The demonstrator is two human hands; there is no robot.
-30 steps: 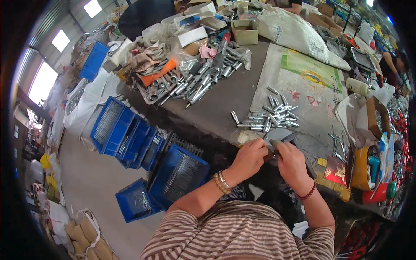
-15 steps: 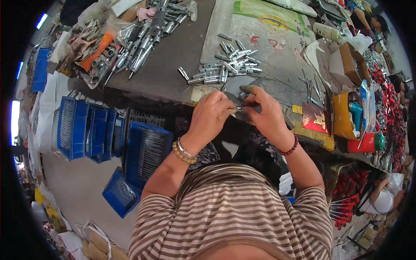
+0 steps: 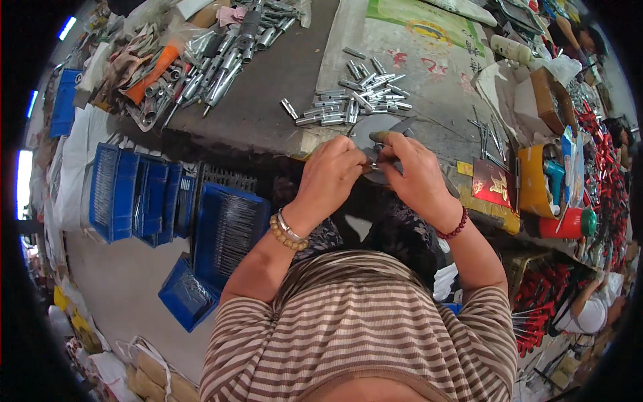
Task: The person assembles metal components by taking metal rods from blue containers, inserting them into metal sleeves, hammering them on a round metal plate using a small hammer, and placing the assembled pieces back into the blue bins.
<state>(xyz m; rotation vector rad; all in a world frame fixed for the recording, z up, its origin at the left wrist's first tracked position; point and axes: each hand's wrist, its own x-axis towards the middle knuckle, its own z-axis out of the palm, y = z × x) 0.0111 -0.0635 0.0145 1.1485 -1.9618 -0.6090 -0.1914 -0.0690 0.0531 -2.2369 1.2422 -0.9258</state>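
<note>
My left hand [image 3: 331, 173] is closed in a pinch at the table's front edge. Its fingertips grip one end of a small shiny metal piece [image 3: 373, 165]. Facing it, my right hand [image 3: 418, 175] has its thumb and fingers closed around the other end, hiding much of the piece. A dark covering shows on a right fingertip. Just beyond my fingers lies a grey round disc [image 3: 365, 128], partly covered by my right hand. A heap of short silver metal tubes [image 3: 362, 100] spreads over the printed sheet [image 3: 429, 87] farther back.
Metal rods and sleeves [image 3: 224, 67] pile up at the back left, beside an orange cone-shaped piece [image 3: 149, 77]. Blue bins [image 3: 228, 234] of thin metal parts stand below left. To the right are a red card [image 3: 493, 182], a yellow container [image 3: 534, 181] and a red jar [image 3: 561, 224].
The view has shifted slightly, so the bench appears a little lower and farther right. Both hands stay together at the small metal piece, with small finger movements.
</note>
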